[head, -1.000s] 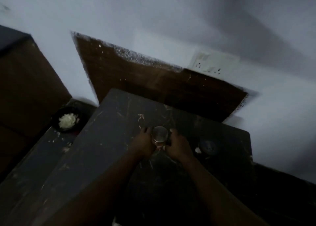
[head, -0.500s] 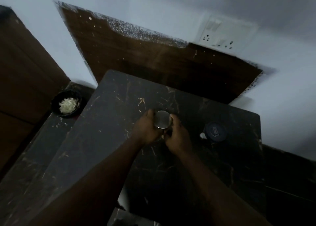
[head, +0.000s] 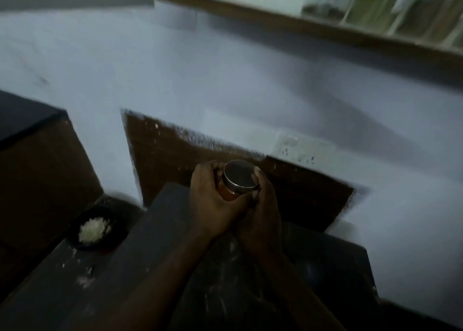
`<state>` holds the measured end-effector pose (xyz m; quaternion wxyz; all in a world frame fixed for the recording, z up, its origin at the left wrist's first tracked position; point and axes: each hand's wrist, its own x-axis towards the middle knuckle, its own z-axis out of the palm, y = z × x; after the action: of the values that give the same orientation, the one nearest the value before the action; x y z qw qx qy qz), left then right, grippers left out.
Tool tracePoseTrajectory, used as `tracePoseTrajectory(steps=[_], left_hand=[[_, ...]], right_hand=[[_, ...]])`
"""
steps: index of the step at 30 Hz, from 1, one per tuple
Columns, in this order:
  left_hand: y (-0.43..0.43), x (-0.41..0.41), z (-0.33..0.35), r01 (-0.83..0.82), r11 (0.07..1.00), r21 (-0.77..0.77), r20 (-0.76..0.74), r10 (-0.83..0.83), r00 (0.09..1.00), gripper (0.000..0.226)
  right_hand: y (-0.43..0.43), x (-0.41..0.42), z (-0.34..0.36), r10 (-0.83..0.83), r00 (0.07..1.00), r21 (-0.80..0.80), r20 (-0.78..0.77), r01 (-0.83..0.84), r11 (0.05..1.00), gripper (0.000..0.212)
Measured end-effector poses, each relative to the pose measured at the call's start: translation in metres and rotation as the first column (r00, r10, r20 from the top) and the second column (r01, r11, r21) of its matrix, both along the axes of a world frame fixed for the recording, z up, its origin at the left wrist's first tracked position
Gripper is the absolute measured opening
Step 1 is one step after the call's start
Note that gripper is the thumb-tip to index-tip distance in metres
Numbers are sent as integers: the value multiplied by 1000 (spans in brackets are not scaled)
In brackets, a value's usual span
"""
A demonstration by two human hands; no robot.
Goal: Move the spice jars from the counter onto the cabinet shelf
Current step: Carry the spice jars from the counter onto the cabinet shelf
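Observation:
A small spice jar point(head: 238, 180) with a metal lid and reddish-brown contents is held between both hands, lifted above the dark counter point(head: 155, 268). My left hand point(head: 210, 203) wraps its left side and my right hand point(head: 263, 205) cups its right side. Its lid tilts toward the camera. At the top right runs the wooden cabinet shelf point(head: 313, 30), blurred, with several jars point(head: 375, 9) standing on it. The jar's lower part is hidden by my fingers.
A black bowl point(head: 96, 228) of white bits sits on the lower counter at left. A brown backsplash panel point(head: 162, 160) and a white socket plate point(head: 303, 147) are on the wall. A dark cabinet side point(head: 37, 167) stands at left.
Both hands have lifted the jar off the counter. The view has tilted up, bringing the shelf with jars into sight; the dark round lid on the counter at right is lost in blur.

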<state>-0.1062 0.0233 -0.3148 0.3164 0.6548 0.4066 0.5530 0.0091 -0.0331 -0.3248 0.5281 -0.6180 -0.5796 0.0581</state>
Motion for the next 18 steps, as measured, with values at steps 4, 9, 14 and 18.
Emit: tracePoseTrajectory(steps=[4,9,14,18], left_hand=[[15,-14,88,7,970,243,89,-29,996,72],[37,-28,189,-5,897,442,139,-63,988,60],[66,-24,264,44,884,466,157,-132,979,58],[100,-4,304,97,941,323,145,-151,978,66]], right_hand=[[24,-5,93,28,997,192,71,-41,980,86],[43,-16,200,69,988,270,140,-105,957,105],[72,-8,275,77,986,336,149,-124,934,110],[115,12,316,11,997,297,82,-35,954,99]])
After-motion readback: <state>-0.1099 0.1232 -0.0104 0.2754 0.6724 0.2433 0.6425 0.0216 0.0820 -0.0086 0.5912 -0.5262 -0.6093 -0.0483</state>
